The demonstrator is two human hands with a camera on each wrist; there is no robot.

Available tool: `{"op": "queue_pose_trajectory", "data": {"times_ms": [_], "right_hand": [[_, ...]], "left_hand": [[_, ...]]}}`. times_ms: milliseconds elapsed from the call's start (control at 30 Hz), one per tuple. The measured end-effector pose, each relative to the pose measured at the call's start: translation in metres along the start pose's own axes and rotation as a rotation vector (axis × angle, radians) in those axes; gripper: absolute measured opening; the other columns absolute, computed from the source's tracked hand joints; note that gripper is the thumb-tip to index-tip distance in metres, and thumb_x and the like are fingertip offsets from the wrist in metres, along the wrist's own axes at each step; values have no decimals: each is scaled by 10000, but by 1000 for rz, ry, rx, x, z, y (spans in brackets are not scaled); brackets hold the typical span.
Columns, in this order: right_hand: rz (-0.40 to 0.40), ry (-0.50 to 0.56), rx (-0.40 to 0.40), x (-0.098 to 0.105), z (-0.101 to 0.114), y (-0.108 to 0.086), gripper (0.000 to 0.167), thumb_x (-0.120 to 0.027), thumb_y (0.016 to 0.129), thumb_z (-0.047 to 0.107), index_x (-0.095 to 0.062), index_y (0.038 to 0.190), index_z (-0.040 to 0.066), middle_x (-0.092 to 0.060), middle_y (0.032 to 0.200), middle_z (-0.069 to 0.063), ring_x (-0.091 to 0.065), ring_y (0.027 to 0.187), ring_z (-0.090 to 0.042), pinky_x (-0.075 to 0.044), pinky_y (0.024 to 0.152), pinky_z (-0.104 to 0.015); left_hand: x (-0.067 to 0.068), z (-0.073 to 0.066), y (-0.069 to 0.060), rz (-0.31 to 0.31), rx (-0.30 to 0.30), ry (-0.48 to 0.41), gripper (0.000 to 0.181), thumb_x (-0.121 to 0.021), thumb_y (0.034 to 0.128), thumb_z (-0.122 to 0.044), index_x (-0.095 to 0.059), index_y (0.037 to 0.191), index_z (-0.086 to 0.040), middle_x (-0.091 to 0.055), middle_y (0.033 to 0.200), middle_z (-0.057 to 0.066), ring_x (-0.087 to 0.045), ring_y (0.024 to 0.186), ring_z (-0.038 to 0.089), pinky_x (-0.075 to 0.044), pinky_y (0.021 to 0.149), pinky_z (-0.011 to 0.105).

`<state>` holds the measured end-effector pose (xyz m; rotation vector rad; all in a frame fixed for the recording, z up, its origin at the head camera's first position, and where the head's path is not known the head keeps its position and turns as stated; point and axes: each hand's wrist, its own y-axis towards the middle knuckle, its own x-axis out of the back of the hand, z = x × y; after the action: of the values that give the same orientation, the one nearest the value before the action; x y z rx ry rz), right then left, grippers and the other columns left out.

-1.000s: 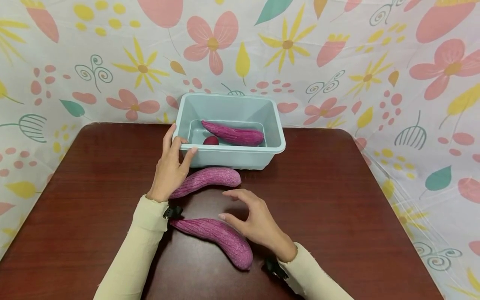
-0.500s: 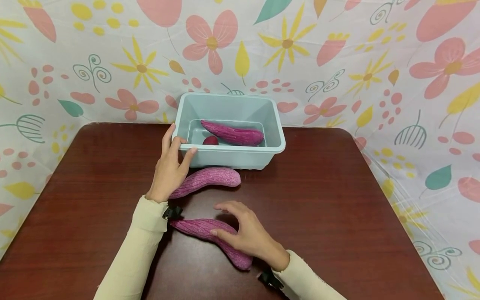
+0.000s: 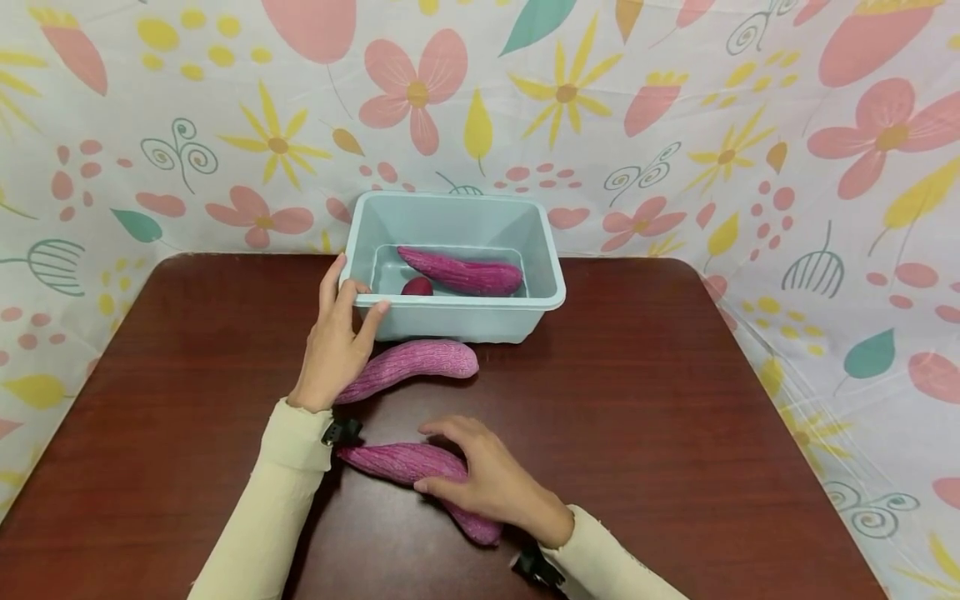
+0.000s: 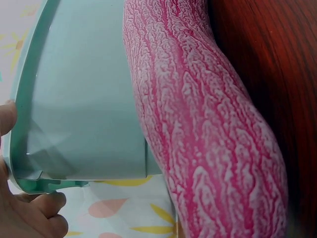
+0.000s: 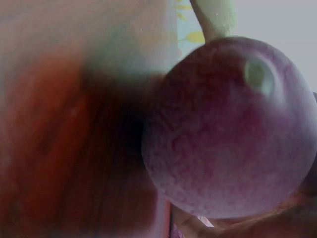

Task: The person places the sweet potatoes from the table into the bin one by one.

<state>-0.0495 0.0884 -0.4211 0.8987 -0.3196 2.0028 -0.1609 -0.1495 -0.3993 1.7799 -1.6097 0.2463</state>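
My left hand (image 3: 332, 350) grips the front left corner of a light blue plastic tub (image 3: 465, 321), thumb over the front rim and fingers along the left side. Inside the tub lie a long purple eggplant (image 3: 476, 276) and a small dark red round thing (image 3: 417, 287), partly hidden by the rim. In front of the tub a curved, streaked eggplant (image 3: 420, 360) lies partly behind my left wrist; it looms large in the left wrist view. My right hand (image 3: 498, 483) holds the nearer eggplant (image 3: 390, 462) round its middle, thumb on the near side. Its rounded end (image 5: 228, 139) fills the right wrist view.
Everything stands on a dark brown wooden table (image 3: 660, 400) with rounded back corners. A white cloth (image 3: 675, 100) with flowers and leaves hangs behind, close to the tub. Black straps (image 3: 536, 567) with cameras sit at both wrists.
My right hand has come down and to the left onto the nearer eggplant and now holds it. The left hand has stayed on the tub's corner. The head view has tilted slightly.
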Motion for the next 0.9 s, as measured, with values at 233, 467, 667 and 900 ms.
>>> {"op": "queue_pose_trajectory", "data": {"times_ms": [233, 467, 667, 900], "right_hand": [[15, 13, -5, -3, 1, 1, 408, -808, 858, 268, -668, 1225, 158, -701, 1214, 15, -642, 1167, -132, -501, 1022, -351], [-17, 11, -14, -4, 4, -2, 367, -813, 845, 230, -693, 1186, 165, -723, 1157, 22, -664, 1114, -115, -519, 986, -327], [-42, -21, 1, 6, -2, -2, 388, -823, 838, 225, -695, 1189, 122, -725, 1130, -12, -674, 1088, -144, -531, 963, -342], [-111, -40, -34, 17, -10, 3, 391, -834, 825, 211, -698, 1180, 123, -724, 1110, -2, -679, 1068, -147, -533, 944, -341]], "left_hand": [[1, 1, -1, -10, -2, -3, 358, -509, 1042, -448, -476, 1156, -110, -101, 1703, 0, -626, 808, 335, -413, 532, 357], [-1, 0, -2, 0, -4, -5, 358, -510, 1042, -445, -477, 1173, -114, -96, 1704, -6, -542, 564, 239, -400, 488, 347], [-1, -1, -4, -1, -10, 2, 365, -503, 1044, -447, -473, 1168, -105, -100, 1704, 8, -468, 497, 223, -391, 471, 340], [1, -1, 0, -15, -4, 2, 384, -495, 1041, -468, -474, 1158, -103, -112, 1700, 9, -612, 713, 319, -407, 520, 359]]}}
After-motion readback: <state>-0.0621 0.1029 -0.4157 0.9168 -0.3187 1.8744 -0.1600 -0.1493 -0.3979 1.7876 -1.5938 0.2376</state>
